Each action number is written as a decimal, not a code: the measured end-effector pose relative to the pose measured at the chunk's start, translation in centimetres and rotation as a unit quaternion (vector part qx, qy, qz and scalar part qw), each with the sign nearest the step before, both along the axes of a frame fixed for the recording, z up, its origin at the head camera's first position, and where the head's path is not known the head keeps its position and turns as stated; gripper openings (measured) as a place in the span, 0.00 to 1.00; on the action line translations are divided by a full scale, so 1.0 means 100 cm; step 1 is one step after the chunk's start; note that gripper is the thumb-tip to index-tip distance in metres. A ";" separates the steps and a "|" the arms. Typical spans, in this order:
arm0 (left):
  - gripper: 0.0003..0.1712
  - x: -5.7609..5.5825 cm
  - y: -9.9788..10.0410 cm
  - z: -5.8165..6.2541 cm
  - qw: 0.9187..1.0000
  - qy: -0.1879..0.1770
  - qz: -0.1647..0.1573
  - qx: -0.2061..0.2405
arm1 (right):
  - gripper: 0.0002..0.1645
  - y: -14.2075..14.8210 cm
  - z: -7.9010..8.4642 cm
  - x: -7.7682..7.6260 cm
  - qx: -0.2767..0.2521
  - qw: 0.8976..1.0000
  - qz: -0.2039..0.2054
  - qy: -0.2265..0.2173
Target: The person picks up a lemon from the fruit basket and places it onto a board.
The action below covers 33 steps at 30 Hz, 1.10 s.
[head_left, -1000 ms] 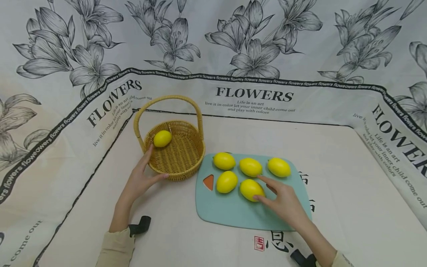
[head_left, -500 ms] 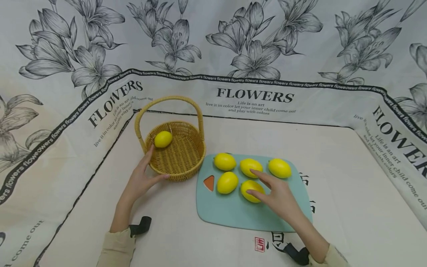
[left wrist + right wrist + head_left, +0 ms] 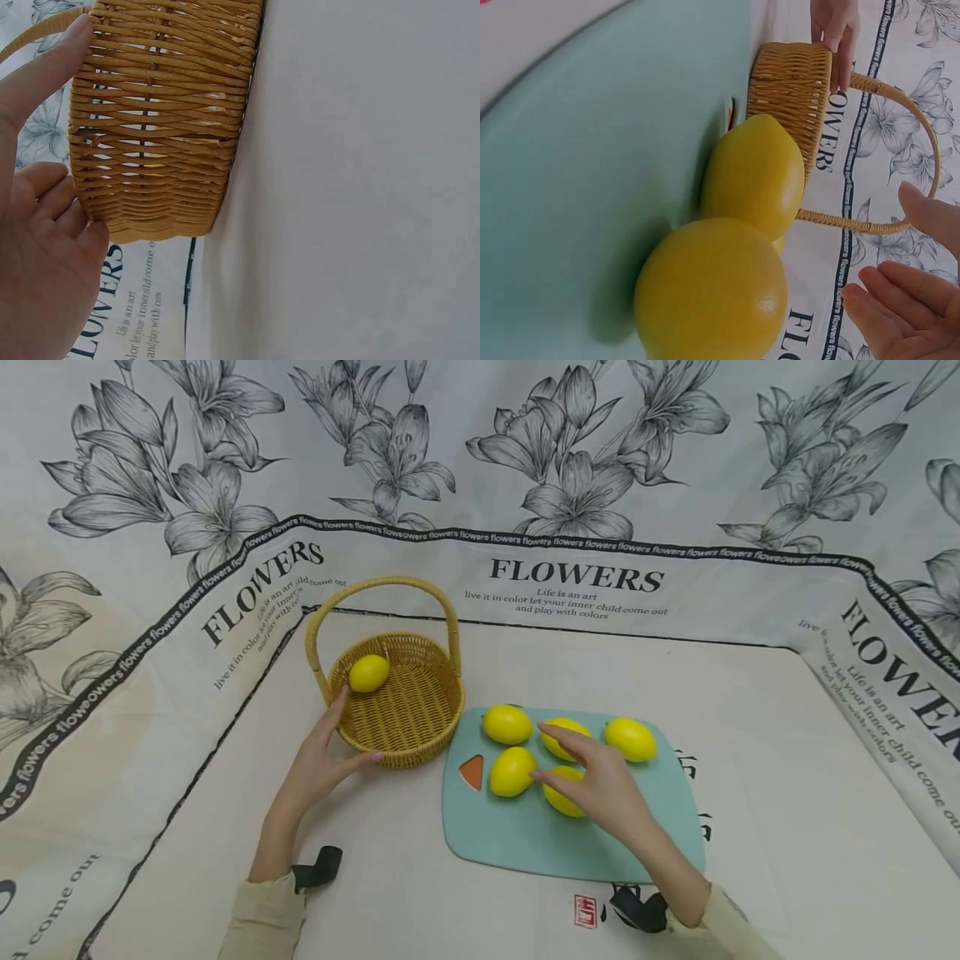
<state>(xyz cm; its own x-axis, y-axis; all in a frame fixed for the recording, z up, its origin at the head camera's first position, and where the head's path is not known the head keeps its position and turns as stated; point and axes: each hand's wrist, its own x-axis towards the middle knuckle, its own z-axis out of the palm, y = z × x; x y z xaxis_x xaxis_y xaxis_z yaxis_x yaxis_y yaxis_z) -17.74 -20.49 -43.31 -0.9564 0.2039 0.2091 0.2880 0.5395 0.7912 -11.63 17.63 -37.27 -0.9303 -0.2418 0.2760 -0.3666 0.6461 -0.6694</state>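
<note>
My left hand [image 3: 318,768] holds the near-left side of a round wicker basket [image 3: 405,706], thumb and fingers spread along its rim. In the left wrist view its fingers bend against the woven wall [image 3: 157,127]. One lemon [image 3: 369,673] lies inside, by the basket's left wall. My right hand [image 3: 600,781] hovers above a pale teal cutting board [image 3: 525,839], thumb and fingers apart with nothing between them. It partly hides the front-right lemon [image 3: 558,799] and the back-middle lemon [image 3: 562,739]. Its thumb tip appears beside the front-left lemon [image 3: 512,772]; contact cannot be told.
Two more lemons, a back-left lemon [image 3: 507,725] and a back-right lemon [image 3: 631,740], lie on the board. The board has a triangular hole [image 3: 472,772] at its left end, close to the basket. The basket's tall handle [image 3: 390,581] arches upward. A white printed cloth [image 3: 360,893] covers the table.
My right hand has moved left and slightly up, away from its place around the front-right lemon, which stays on the board. The left hand keeps its place on the basket.
</note>
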 end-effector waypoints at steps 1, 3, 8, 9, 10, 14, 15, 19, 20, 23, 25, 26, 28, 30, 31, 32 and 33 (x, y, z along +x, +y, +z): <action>0.64 0.000 0.000 0.000 1.000 0.000 0.000 0.000 | 0.37 -0.001 0.001 -0.001 -0.003 1.000 0.000 0.001; 0.64 0.000 0.000 0.000 1.000 -0.001 0.000 0.000 | 0.38 -0.004 0.002 -0.003 -0.006 1.000 0.002 0.004; 0.64 0.000 0.000 0.000 1.000 0.000 0.002 -0.003 | 0.38 -0.013 0.007 -0.008 -0.015 1.000 0.013 0.011; 0.64 0.000 0.000 0.000 1.000 0.001 0.002 -0.003 | 0.37 -0.014 0.008 -0.009 -0.017 1.000 0.015 0.011; 0.64 0.000 0.000 0.000 1.000 0.001 0.002 -0.003 | 0.37 -0.016 0.009 -0.010 -0.020 1.000 0.017 0.011; 0.64 0.000 0.000 0.000 1.000 0.003 0.001 -0.003 | 0.35 -0.025 0.012 -0.015 -0.028 0.999 0.023 0.013; 0.64 0.000 0.000 0.000 1.000 0.003 0.001 -0.003 | 0.35 -0.027 0.013 -0.016 -0.032 0.999 0.025 0.013; 0.64 0.000 0.000 0.000 1.000 0.004 0.000 -0.004 | 0.35 -0.036 0.016 -0.022 -0.035 0.998 0.039 0.018; 0.64 -0.001 0.000 0.000 1.000 0.004 -0.001 -0.003 | 0.35 -0.038 0.017 -0.023 -0.035 0.998 0.042 0.018; 0.64 -0.001 0.000 0.000 1.000 0.004 -0.002 0.000 | 0.35 -0.045 0.020 -0.027 -0.039 0.998 0.052 0.016; 0.64 -0.001 0.000 0.000 1.000 0.002 -0.001 -0.001 | 0.35 -0.049 0.022 -0.029 -0.043 0.997 0.056 0.014; 0.64 -0.001 0.000 0.000 1.000 0.001 -0.001 -0.001 | 0.35 -0.051 0.022 -0.030 -0.043 0.997 0.057 0.015; 0.64 -0.001 0.000 -0.001 1.000 -0.001 0.000 -0.002 | 0.35 -0.055 0.023 -0.033 -0.041 0.997 0.059 0.020; 0.64 -0.001 -0.001 -0.001 1.000 -0.001 0.001 -0.002 | 0.35 -0.059 0.025 -0.036 -0.039 0.997 0.065 0.031; 0.64 -0.001 -0.001 -0.002 1.000 -0.001 0.001 -0.001 | 0.35 -0.062 0.025 -0.038 -0.036 0.996 0.067 0.035; 0.64 -0.001 -0.001 -0.002 1.000 -0.001 0.001 -0.001 | 0.35 -0.064 0.026 -0.040 -0.035 0.996 0.070 0.039; 0.64 -0.001 -0.001 -0.002 1.000 -0.001 0.002 0.000 | 0.35 -0.067 0.026 -0.042 -0.034 0.996 0.073 0.041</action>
<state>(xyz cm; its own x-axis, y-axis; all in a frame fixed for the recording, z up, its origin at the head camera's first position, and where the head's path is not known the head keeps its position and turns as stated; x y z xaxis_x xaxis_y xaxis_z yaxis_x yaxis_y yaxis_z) -17.88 -20.60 -43.50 -0.9577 0.2004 0.2066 0.2840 0.5403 0.7921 -15.82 10.97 -34.67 -0.8604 -0.3514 0.3692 -0.5082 0.5365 -0.6737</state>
